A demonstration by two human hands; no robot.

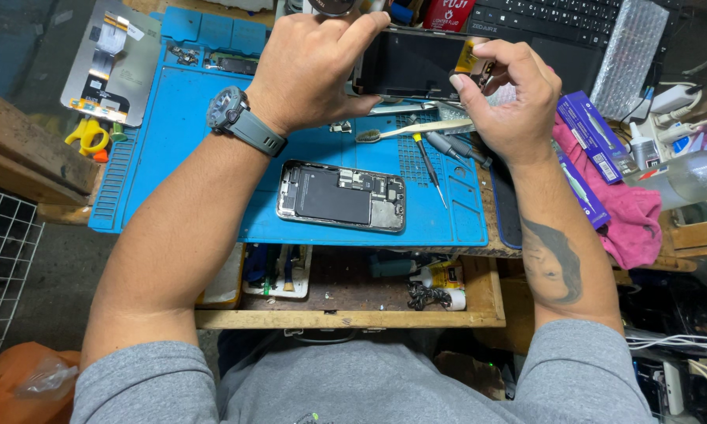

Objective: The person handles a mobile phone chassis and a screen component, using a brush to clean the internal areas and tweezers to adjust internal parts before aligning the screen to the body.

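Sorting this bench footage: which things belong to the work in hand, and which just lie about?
In hand: left hand and right hand hold the detached phone screen; opened phone body on the blue mat.

Lying about: toothbrush, screwdriver, pink cloth, keyboard, yellow scissors.

1. We've only got one view, a head cam looking steeply down from above the person's own chest.
2. It faces forward over the blue work mat [212, 141] toward the keyboard [557, 16].
3. Pretty close, both forearms fill the frame.
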